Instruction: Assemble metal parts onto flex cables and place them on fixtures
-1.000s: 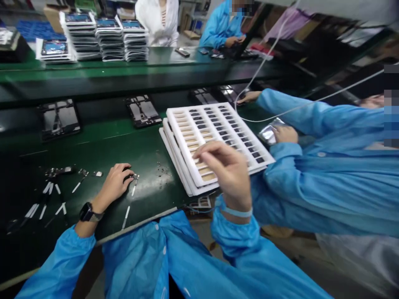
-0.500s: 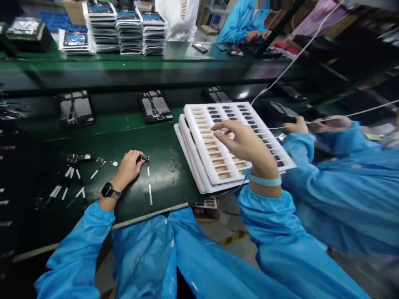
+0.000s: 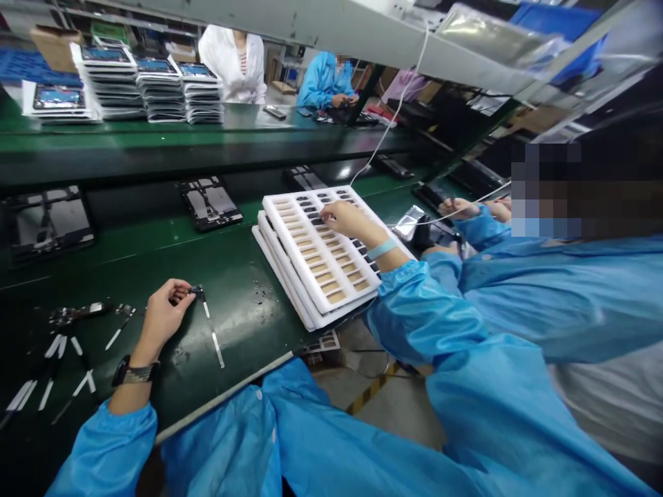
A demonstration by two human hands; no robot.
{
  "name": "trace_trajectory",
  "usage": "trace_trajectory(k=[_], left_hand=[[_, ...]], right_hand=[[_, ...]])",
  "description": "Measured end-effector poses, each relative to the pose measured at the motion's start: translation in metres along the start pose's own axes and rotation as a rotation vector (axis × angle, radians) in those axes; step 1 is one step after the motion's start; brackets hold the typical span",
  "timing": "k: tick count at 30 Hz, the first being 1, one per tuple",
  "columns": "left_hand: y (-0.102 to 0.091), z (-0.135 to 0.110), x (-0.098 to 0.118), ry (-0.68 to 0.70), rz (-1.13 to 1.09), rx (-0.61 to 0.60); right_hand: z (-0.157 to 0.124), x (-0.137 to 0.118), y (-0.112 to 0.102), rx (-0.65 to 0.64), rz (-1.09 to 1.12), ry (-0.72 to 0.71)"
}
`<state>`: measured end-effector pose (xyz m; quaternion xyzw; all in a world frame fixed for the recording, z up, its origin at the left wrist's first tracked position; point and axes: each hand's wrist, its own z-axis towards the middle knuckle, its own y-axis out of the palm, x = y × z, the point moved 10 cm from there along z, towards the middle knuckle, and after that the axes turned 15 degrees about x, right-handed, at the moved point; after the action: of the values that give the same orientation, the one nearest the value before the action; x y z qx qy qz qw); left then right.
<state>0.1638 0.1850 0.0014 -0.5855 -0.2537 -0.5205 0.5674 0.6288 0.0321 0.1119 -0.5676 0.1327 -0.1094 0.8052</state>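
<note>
place: electronics workshop | green workbench (image 3: 246,335) | opened devices (image 3: 210,203) | slotted white trays (image 3: 299,259) | blue-coated co-worker (image 3: 559,297)

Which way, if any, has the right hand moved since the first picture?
Yes, the right hand has moved farther over the white slotted tray toward its far edge.

White stacks (image 3: 162,93) on green shelf (image 3: 248,132); brown carton (image 3: 56,50) behind; white cable (image 3: 400,103) farther right.

right fingers (image 3: 328,214): grip unclear | tray (image 3: 298,254): partly hidden | left sleeve (image 3: 111,445): cropped
</note>
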Motion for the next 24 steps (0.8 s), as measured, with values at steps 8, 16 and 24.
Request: trace_trajectory(k=[8,16,24], left_hand=[[0.002,-0.001,0.002,-0.012,0.01,-0.009],[0.004,-0.003,-0.001,-0.016,-0.016,-0.019],[0.003,-0.007,0.001,-0.026,-0.079,-0.009]], right_hand=[[-0.011,-0.018,0.008,-0.05,-0.211,-0.057],[-0.016,-0.016,0.0,0.053,-0.046,-0.142],[-0.013,-0.005,0.01,0.034,0.072,-0.13]])
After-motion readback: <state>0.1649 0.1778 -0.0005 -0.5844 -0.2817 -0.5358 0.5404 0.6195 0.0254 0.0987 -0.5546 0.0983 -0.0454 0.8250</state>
